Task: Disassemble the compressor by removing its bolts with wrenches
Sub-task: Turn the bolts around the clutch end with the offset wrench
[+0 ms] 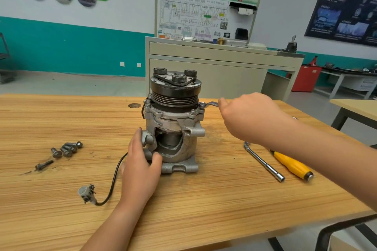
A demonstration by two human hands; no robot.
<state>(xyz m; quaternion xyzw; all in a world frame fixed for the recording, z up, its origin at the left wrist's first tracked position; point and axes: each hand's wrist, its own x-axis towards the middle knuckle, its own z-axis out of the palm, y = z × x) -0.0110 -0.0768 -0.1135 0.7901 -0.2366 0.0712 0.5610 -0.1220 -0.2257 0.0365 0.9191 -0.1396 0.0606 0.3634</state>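
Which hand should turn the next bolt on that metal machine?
The right hand. It holds the wrench, whose end is seated at the upper flange of the compressor. The left hand grips the lower body, probably steadying it, and holds no tool.

Left hand point(140, 167) curled gripping, right hand point(248, 116) clenched higher, both forearms extended

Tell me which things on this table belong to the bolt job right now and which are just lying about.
In the job: compressor, gripped by the left hand; wrench at its upper rim, held by the right hand; removed bolts.
Lying about: socket bar; yellow-handled screwdriver.
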